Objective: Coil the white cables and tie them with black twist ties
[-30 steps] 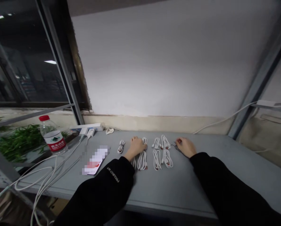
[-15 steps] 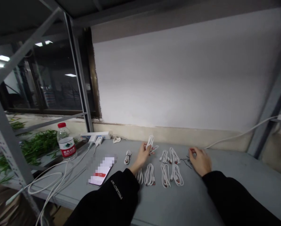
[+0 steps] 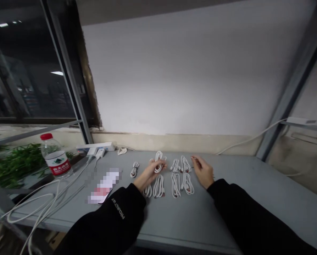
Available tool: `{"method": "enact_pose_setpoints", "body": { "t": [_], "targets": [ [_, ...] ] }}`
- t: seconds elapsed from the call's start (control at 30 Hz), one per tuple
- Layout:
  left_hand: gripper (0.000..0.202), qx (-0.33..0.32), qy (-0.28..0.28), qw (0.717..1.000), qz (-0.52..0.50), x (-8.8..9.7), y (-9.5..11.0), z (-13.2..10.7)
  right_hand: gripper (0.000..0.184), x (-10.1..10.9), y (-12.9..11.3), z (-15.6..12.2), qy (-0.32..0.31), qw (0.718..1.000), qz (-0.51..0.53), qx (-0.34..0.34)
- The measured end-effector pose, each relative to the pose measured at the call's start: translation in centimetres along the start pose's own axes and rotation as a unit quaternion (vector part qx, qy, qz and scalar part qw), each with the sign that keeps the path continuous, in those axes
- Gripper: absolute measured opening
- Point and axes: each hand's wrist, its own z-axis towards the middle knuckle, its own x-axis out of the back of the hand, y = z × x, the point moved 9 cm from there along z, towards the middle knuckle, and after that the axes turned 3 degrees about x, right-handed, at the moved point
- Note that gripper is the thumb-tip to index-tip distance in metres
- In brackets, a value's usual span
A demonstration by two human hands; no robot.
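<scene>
My left hand (image 3: 149, 172) is closed around a coiled white cable (image 3: 159, 157), raised a little over the grey shelf. My right hand (image 3: 204, 173) is to the right of it, thumb and fingertips pinched together; anything between them is too small to make out. A dark wire-like end shows just behind that hand. Below and between the hands lie several bundled white cables in two rows, among them a front bundle (image 3: 176, 185) and a back bundle (image 3: 185, 164). Another bundle is partly covered by my left wrist.
A small cable bundle with a dark tie (image 3: 134, 169) lies left of my left hand. Farther left are a phone (image 3: 105, 186), a red-capped water bottle (image 3: 57, 159), a power strip (image 3: 107, 146) and loose white cords (image 3: 53, 205). A metal post (image 3: 286, 85) rises at the right.
My right hand has moved left, from beside the thin black ties toward the cable bundles, its fingers now pinched. My left hand still holds the coiled cable. The view has swung right.
</scene>
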Motion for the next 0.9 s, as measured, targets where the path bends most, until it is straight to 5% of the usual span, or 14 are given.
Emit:
{"method": "enact_pose_setpoints", "body": {
  "t": [0.13, 0.27, 0.53, 0.77, 0.9],
  "targets": [
    [0.02, -0.052, 0.003, 0.987, 0.15, -0.1, 0.2, 0.0, 0.028, -0.8, -3.1, -0.8, -0.011, 0.993, 0.085, 0.08],
    [0.03, -0.104, 0.047, 0.975, 0.191, 0.4, 0.8, 0.0, 0.022, -1.3, -3.8, -0.9, -0.027, 0.988, 0.13, 0.074],
    [0.025, -0.201, -0.009, 0.941, 0.273, -0.8, 1.1, -0.2, 0.024, -1.2, -5.2, -0.9, -0.038, 0.976, 0.188, 0.101],
    [0.038, -0.257, 0.06, 0.904, 0.337, -0.6, 2.8, -1.6, 0.019, -1.6, -6.5, -1.6, -0.039, 0.963, 0.257, 0.076],
    [0.023, -0.228, 0.052, 0.901, 0.366, -0.9, 2.2, -1.3, 0.013, -1.9, -6.0, -1.8, -0.035, 0.944, 0.33, 0.003]
  ]
}}
